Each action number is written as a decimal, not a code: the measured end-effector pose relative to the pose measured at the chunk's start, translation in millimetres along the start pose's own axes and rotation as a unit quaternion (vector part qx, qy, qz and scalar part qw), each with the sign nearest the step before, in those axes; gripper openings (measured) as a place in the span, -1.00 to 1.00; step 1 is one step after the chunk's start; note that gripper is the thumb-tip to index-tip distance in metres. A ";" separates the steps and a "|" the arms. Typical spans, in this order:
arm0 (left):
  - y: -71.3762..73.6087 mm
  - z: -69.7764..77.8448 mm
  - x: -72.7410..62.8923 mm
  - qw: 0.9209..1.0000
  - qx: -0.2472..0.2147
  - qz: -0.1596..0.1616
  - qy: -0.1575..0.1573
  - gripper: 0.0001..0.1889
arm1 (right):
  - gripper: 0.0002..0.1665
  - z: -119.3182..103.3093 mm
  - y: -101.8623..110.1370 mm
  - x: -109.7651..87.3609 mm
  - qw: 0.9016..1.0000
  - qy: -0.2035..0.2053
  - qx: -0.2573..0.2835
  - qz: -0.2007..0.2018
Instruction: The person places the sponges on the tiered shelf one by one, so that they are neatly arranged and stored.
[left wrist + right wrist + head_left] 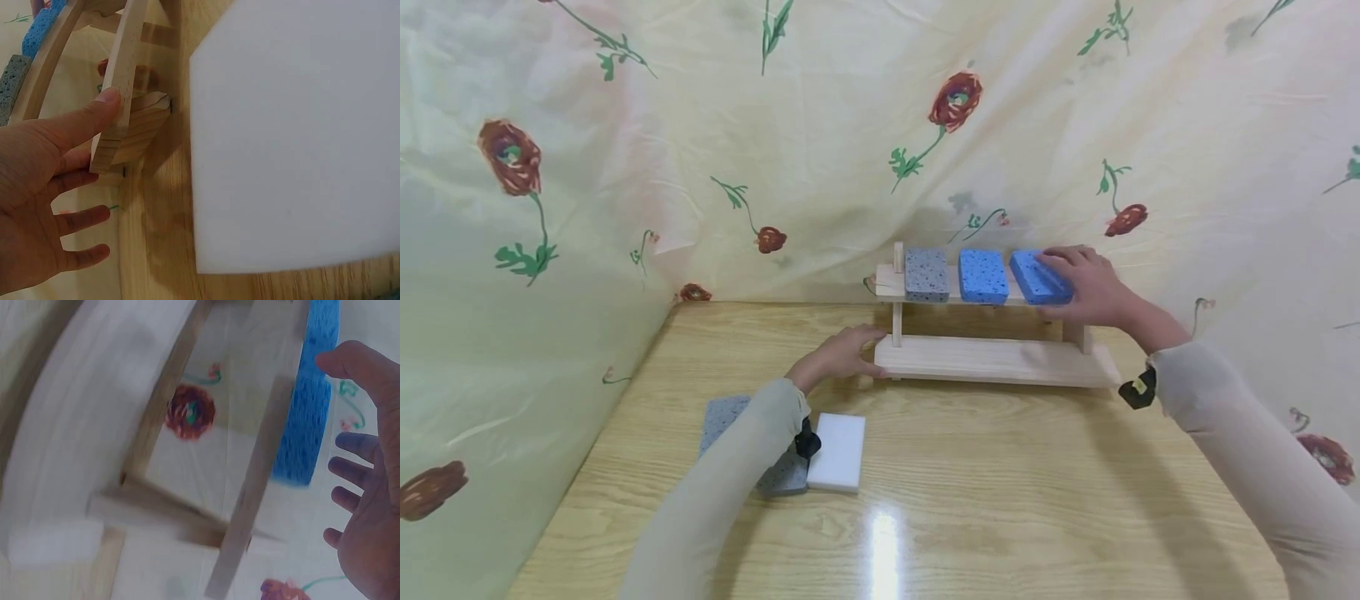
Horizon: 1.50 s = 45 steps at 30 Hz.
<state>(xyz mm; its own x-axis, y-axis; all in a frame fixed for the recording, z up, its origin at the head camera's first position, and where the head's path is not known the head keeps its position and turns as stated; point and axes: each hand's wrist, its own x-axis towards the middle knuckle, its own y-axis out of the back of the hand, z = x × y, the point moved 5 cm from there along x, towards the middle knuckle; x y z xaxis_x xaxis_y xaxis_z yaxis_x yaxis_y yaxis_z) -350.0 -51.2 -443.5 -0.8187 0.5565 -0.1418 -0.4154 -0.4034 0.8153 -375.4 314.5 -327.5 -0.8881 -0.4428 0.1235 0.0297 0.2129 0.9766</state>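
Observation:
A small two-tier wooden shelf point(985, 360) stands on the table near the back. My left hand point(844, 354) pinches the left end of its lower board; in the left wrist view the thumb point(100, 112) lies on one face, with a finger behind. On the upper board sit a grey speckled sponge point(927, 275), a blue sponge point(982, 277) and, at the right, another blue sponge point(1037, 279), which lies askew. My right hand point(1093, 287) is at this last sponge, its thumb point(340, 359) over the sponge's side and the other fingers spread apart from it.
A white rectangular block point(837, 452) lies on the table, left of centre. Grey speckled sponges point(722, 412) lie beside it, partly hidden under my left forearm. A flowered cloth point(820, 150) hangs behind the shelf and along the left side.

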 end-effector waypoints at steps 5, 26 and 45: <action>-1.5 -1.5 1.0 1.000 0.018 -0.006 -0.006 -0.10 | 0.04 -20.5 -7.9 -7.0 0.997 0.049 0.028 0.056; -0.2 -14.7 1.6 0.998 -0.056 -0.013 -0.037 -0.09 | 0.15 -135.0 -74.6 -28.6 0.973 0.191 0.087 0.092; 2.5 -12.6 5.3 0.998 -0.036 -0.012 -0.053 -0.12 | 0.33 -202.4 -149.0 -47.7 0.976 0.180 0.115 -0.033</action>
<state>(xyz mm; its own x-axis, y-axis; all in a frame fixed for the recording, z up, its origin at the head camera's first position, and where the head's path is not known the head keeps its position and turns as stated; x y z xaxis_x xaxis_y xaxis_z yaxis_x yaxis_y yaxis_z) -360.4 -58.4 -449.3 -0.7628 0.6392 -0.0972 -0.4653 -0.4383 0.7690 -244.6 127.6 -443.3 -0.6645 -0.7310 0.1554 -0.1631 0.3447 0.9244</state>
